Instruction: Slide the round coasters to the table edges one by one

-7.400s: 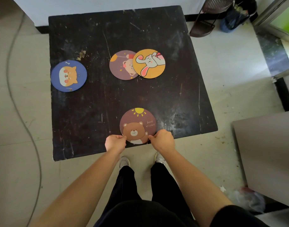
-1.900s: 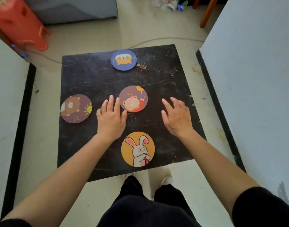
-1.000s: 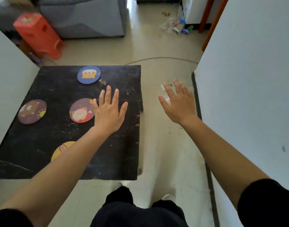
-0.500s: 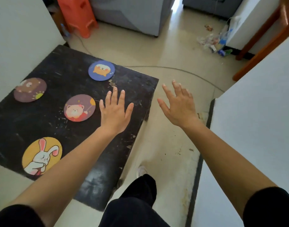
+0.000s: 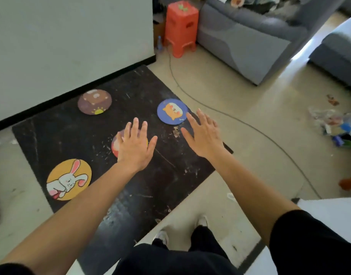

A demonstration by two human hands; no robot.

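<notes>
Head view. A low, scratched black square table (image 5: pixel 170 175) carries four round printed coasters. Three lie at its margins, consistent with the task: the orange round coaster with a white rabbit (image 5: pixel 69 179) at the left edge, the brown round coaster with a bear and sun (image 5: pixel 94 101) at the far edge beside the white wall, and the blue round coaster with an orange animal (image 5: pixel 172 111) at the right-hand far edge. The fourth, a purple round coaster with a pink figure (image 5: pixel 115 143), sits near the table's middle and appears to be the one outstanding.

The left hand (image 5: pixel 135 144) is spread wide, palm down, holding nothing; it covers most of the purple coaster, though contact cannot be confirmed. The right hand (image 5: pixel 203 133) is likewise spread and empty, just beside the blue coaster, fingertips near its rim.
</notes>
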